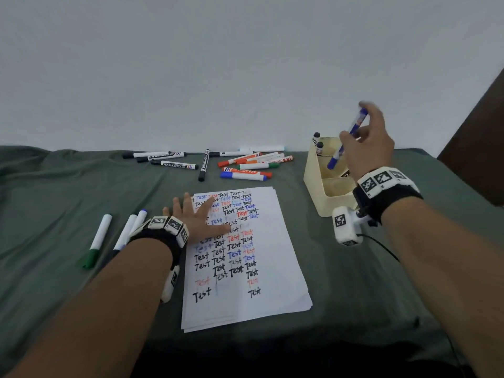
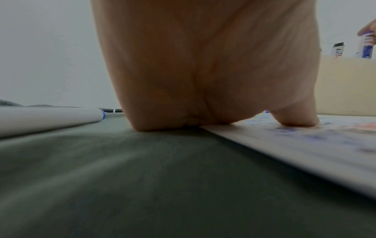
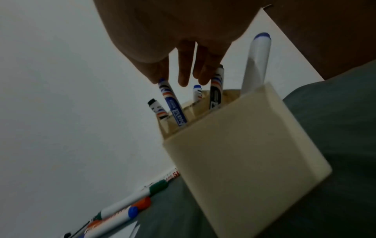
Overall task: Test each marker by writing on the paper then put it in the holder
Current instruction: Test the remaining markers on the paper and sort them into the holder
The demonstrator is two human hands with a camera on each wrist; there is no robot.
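Observation:
My right hand (image 1: 360, 126) pinches a blue marker (image 1: 357, 121) between thumb and fingers and holds it tilted, its lower end inside the cream holder (image 1: 313, 186). In the right wrist view my fingertips (image 3: 183, 80) sit at the top of that blue marker (image 3: 173, 104), which stands in the holder (image 3: 244, 153) among a few other markers (image 3: 216, 90). My left hand (image 1: 199, 216) lies flat with spread fingers on the upper left of the paper (image 1: 261, 268), which is covered with "Test" written in black, blue and red. The left wrist view shows the palm (image 2: 203, 64) pressing the paper's edge (image 2: 305, 145).
Several loose markers (image 1: 245, 165) lie in a heap at the back of the green cloth, black ones (image 1: 169, 159) to their left. Three markers (image 1: 101, 236) lie left of my left wrist. A dark brown panel (image 1: 480, 137) stands at the far right; a white wall is behind.

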